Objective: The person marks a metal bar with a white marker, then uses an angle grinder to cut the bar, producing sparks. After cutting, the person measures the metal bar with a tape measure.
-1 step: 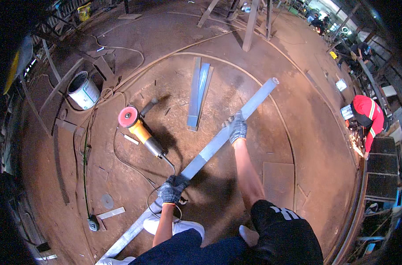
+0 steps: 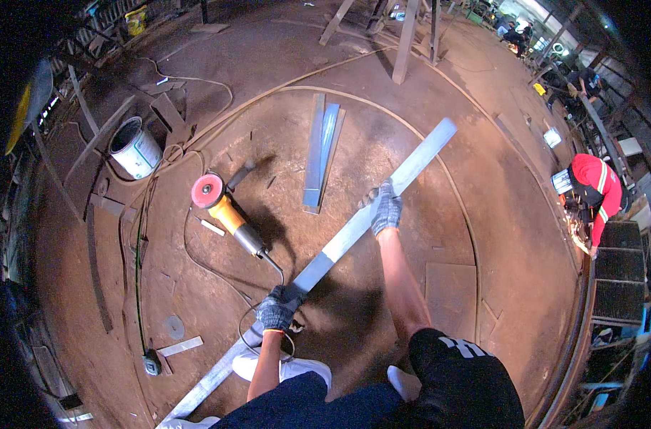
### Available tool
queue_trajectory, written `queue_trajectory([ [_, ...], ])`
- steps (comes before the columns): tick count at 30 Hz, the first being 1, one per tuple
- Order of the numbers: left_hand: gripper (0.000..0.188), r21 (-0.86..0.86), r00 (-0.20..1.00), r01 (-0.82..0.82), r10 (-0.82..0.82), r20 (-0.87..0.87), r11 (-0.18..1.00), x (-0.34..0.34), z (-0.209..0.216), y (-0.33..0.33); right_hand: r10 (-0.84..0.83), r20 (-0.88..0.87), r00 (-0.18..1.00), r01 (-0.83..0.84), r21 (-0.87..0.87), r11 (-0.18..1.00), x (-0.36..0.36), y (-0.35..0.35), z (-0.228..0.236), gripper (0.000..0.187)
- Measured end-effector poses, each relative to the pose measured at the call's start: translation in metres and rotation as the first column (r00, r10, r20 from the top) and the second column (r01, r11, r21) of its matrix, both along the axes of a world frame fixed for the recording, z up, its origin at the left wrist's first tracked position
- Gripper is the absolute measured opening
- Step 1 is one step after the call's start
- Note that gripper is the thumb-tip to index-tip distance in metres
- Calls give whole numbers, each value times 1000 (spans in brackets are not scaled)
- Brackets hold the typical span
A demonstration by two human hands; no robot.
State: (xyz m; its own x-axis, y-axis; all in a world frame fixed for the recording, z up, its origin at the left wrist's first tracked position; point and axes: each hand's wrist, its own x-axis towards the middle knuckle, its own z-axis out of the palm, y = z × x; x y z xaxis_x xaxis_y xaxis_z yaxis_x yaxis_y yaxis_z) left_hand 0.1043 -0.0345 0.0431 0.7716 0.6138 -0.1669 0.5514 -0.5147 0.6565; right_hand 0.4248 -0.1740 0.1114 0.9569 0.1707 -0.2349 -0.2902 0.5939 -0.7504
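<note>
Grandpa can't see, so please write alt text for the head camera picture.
A person's gloved left hand and right hand grip a long metal bar slanting over a brown floor. A yellow angle grinder with a red disc lies nearby; at far right, someone in red crouches near sparks.

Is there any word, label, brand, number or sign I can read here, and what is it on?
Nothing here reads clearly enough to quote.
White bucket at the left: coloured print, too blurred to read.
Black sleeve of the wearer: bold white marks, only partly in view; no whole word shows.
Red disc: any print at its centre is too small.
</note>
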Motion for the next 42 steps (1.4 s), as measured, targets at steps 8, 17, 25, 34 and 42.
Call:
queue_trajectory([
  [8, 42, -63, 999, -15, 17, 41, 998, -8, 13, 4, 54, -152, 987, -46, 59, 997, 17, 3, -21, 27],
  [17, 44, -1, 999, 4, -4, 37, 1000, 1, 8, 1, 48, -141, 989, -41, 49, 998, 35, -8, -71, 25],
  [25, 45, -12, 997, 68, -67, 29, 998, -15, 11, 16, -37, -54, 998, 34, -53, 998, -9, 19, 10, 33],
  [34, 47, 65, 993, 95, -99, 63, 993, -2, -10, 9, 31, -138, 990, -21, 72, 997, 37, -2, -71, 32],
  [42, 57, 38, 989, 22, -16, -145, 999, -2, 47, 34, -13, -71, 997, 9, -50, 999, -3, 55, 26, 25],
])
